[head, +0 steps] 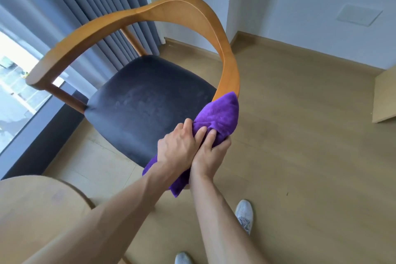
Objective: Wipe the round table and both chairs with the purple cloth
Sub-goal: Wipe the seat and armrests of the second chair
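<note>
Head view: both hands, left [179,148] and right [209,152], close around the purple cloth [220,113], bunched over the chair [150,92] armrest's end at five o'clock, apparently pressing; round table [32,210] at seven o'clock.

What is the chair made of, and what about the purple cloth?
The chair's curved armrest looks like smooth, varnished wood: it is honey-coloured with a soft shine. Its dark seat looks like velvety fabric, with faint brushed marks. The purple cloth seems fluffy, maybe microfibre.
</note>
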Tool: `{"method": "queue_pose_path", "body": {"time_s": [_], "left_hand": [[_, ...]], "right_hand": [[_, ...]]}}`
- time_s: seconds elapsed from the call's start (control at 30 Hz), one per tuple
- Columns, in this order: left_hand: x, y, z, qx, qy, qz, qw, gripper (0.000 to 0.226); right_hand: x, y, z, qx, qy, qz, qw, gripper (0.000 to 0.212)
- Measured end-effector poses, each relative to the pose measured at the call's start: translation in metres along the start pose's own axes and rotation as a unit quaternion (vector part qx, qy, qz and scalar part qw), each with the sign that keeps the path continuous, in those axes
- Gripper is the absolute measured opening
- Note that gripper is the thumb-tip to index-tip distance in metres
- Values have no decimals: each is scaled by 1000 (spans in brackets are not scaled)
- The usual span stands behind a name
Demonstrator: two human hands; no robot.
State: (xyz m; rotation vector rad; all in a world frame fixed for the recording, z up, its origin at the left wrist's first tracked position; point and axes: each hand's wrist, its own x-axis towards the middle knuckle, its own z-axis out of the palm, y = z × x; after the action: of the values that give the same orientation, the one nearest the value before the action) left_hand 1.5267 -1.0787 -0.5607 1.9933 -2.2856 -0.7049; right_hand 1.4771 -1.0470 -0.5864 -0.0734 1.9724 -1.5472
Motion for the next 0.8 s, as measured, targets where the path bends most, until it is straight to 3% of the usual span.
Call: {"method": "queue_pose_path", "body": {"time_s": [0.23, 0.37, 0.6, 0.8], "left_hand": [[84, 70, 5, -33, 13, 35, 999, 51], [101, 74, 8, -87, 3, 40, 995, 52], [31, 8, 4, -113, -41, 73, 990, 45], [-39, -72, -16, -104, -85, 86, 987, 59]], "right_hand": [[104, -51, 19, -96, -53, 26, 994, 45], [118, -60, 24, -120, -54, 20, 991, 45], [29, -19, 4, -130, 21, -29, 991, 35], [-81, 25, 2, 8, 29, 21, 999, 49]]}}
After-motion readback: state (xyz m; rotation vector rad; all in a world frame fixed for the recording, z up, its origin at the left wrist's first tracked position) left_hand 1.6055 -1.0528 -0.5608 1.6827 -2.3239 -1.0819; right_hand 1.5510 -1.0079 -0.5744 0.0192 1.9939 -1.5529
